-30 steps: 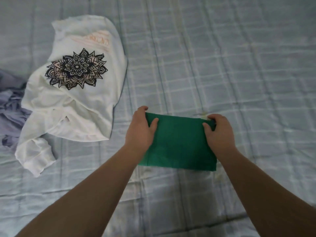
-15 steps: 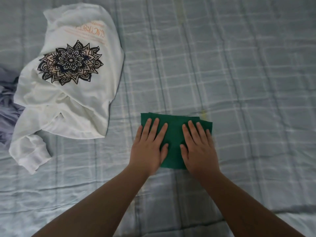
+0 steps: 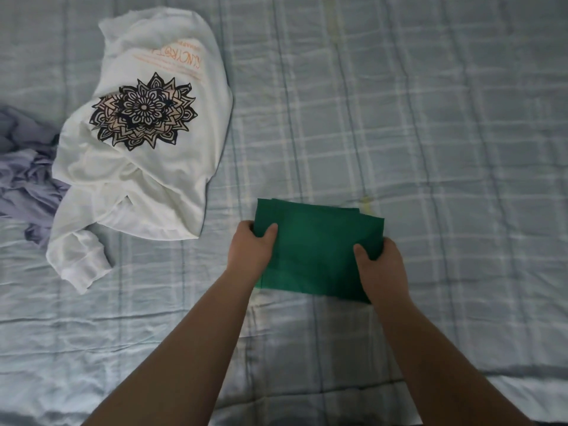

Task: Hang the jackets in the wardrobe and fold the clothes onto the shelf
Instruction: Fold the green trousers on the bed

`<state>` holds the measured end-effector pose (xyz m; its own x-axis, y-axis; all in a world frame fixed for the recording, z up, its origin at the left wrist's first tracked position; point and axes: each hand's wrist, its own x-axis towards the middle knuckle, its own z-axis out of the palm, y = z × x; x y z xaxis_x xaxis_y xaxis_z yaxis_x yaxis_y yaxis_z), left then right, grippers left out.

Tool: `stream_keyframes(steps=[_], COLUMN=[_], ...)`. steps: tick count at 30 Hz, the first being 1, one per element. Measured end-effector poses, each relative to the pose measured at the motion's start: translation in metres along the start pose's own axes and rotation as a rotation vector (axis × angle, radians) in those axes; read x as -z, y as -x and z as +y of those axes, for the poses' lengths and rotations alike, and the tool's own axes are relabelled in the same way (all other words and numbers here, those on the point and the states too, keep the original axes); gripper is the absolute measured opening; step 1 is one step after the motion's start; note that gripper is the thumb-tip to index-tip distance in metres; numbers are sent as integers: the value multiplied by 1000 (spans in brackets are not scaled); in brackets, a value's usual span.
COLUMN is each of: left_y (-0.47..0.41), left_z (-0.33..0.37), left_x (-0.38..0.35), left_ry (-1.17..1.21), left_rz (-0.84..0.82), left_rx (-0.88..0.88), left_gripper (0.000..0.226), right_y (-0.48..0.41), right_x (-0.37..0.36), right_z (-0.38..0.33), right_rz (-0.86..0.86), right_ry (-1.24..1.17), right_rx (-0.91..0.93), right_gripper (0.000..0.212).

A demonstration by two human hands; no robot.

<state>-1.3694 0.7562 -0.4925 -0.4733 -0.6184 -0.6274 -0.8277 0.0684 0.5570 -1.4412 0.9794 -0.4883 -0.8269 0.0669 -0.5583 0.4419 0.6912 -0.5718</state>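
Observation:
A folded green garment (image 3: 319,244) lies as a small rectangle on the bed, in the middle of the view. My left hand (image 3: 252,250) grips its left edge, thumb on top. Its right edge is pinched the same way by my right hand (image 3: 381,265). To the left, a white sweatshirt (image 3: 147,167) with a black mandala print lies crumpled and unfolded. A lilac garment (image 3: 27,173) is bunched up at the far left, partly under the sweatshirt.
Everything rests on a bed covered by a pale blue checked sheet (image 3: 430,133). The sheet stretches wide to the right and behind the green garment. No wardrobe, shelf or jackets are in view.
Half a second ago both hands lay flat on the green garment, pressing it. Now they have slid out to its side edges and taken hold of it.

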Motion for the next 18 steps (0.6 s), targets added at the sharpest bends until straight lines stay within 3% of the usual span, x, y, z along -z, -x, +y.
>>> stream_keyframes(steps=[4,10,18], left_y=[-3,27,111], left_z=[15,12,-3], left_x=[7,34,134], left_ry=[55,473,762], left_rz=[-97,-302,-288], left_rx=[79,232,161], left_gripper=[38,36,38], right_y=[-14,0,83], right_x=[5,24,58], right_z=[-8,-24,-94], right_rz=[-128,-314,-514], right_ry=[-63,-297,-321], right_rx=[-140,-246,35], right_gripper=[39,33,13])
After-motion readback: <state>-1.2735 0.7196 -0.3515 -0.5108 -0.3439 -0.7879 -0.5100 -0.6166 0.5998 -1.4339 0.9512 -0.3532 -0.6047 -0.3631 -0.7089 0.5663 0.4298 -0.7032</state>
